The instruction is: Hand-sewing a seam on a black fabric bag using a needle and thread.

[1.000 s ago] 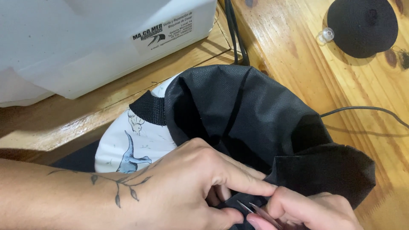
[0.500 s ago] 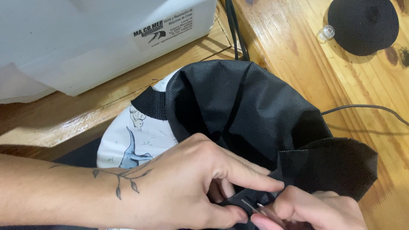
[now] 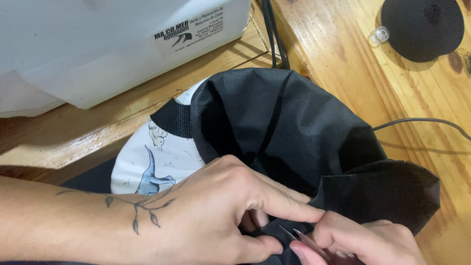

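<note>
Pinching a folded edge of black non-woven fabric [image 3: 304,142], the left hand [image 3: 216,216] closes thumb and forefinger on the cloth at the bottom of the view. The right hand [image 3: 363,243] grips small metal snips [image 3: 301,238], their thin blades pointing at the pinched edge. Finely dimpled and matte, the fabric is bunched in deep folds on the wooden table [image 3: 392,93], over a white piece printed with blue dinosaurs [image 3: 152,167]. A white sewing machine [image 3: 98,44] stands behind; a black thread spool [image 3: 422,27] lies well apart.
</note>
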